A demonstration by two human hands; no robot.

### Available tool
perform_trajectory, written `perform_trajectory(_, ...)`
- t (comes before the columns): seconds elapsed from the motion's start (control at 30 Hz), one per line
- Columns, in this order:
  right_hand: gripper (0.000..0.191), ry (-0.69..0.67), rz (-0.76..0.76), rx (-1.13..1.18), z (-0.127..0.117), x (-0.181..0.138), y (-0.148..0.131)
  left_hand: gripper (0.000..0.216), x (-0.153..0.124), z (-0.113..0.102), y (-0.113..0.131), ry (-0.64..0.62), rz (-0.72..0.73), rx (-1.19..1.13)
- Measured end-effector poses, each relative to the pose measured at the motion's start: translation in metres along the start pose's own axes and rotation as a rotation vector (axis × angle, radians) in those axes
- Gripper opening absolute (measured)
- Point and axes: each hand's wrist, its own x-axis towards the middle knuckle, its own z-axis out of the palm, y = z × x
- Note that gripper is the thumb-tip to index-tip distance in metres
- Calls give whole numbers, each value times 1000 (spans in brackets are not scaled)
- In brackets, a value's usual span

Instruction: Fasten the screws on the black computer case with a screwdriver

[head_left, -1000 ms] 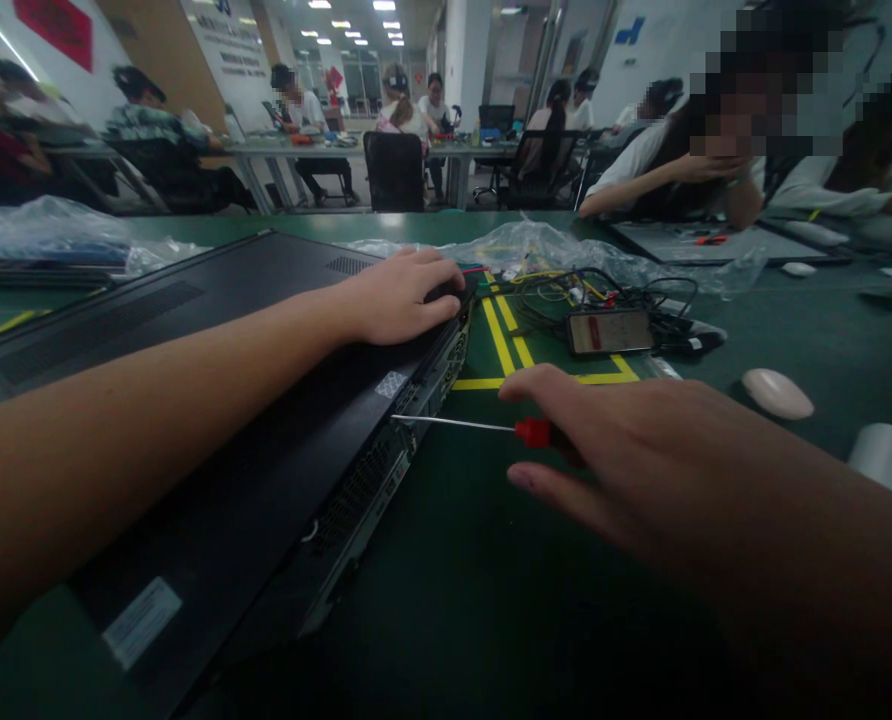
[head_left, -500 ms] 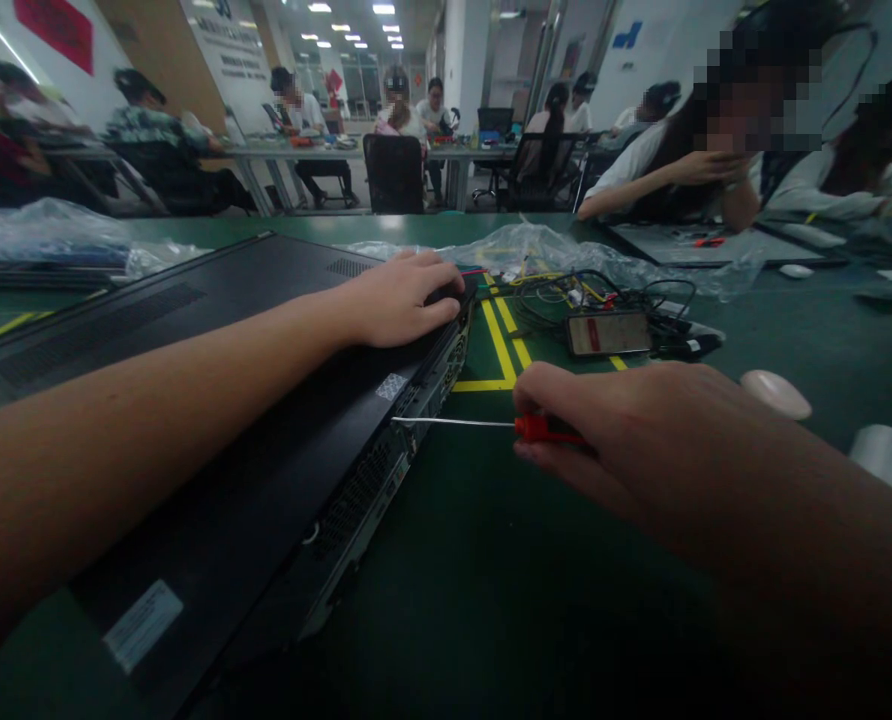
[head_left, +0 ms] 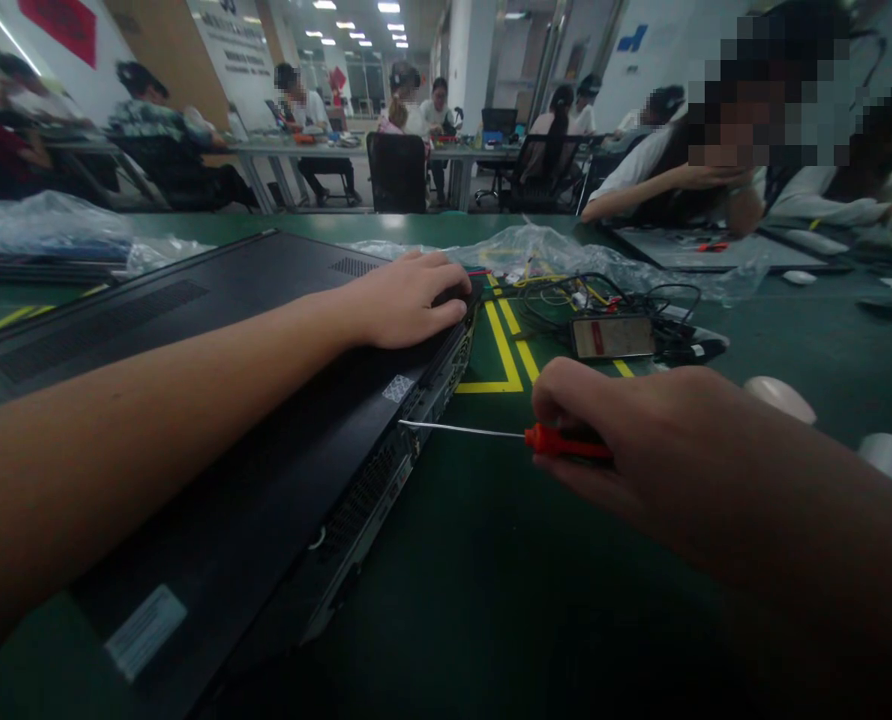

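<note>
A flat black computer case [head_left: 213, 400] lies on the green table [head_left: 476, 560], reaching from the lower left towards the middle. My left hand [head_left: 405, 297] rests palm down on the case's far corner, fingers stretched flat. My right hand [head_left: 641, 440] is closed round the red handle of a thin screwdriver [head_left: 506, 435]. The steel shaft points left and its tip meets the case's side panel near a white sticker.
A phone [head_left: 612, 337] lies among tangled cables [head_left: 566, 295] and clear plastic bags beyond yellow floor-style tape marks. A pale oval object [head_left: 780, 397] sits to the right. People sit at the far side of the table and at desks behind.
My right hand went from spread fingers over the screwdriver to a closed grip on its handle, and has drawn slightly right. The left hand stayed on the case.
</note>
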Motion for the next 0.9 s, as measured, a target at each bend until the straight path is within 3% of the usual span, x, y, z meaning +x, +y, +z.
perform_trajectory(0.63, 13, 9, -42, -38, -5, 2, -5, 54, 1, 0, 0, -10, -18, -17)
perform_trajectory(0.9, 6, -52, -29, -26, -4, 2, -3, 51, 1, 2, -3, 12, 5, -19)
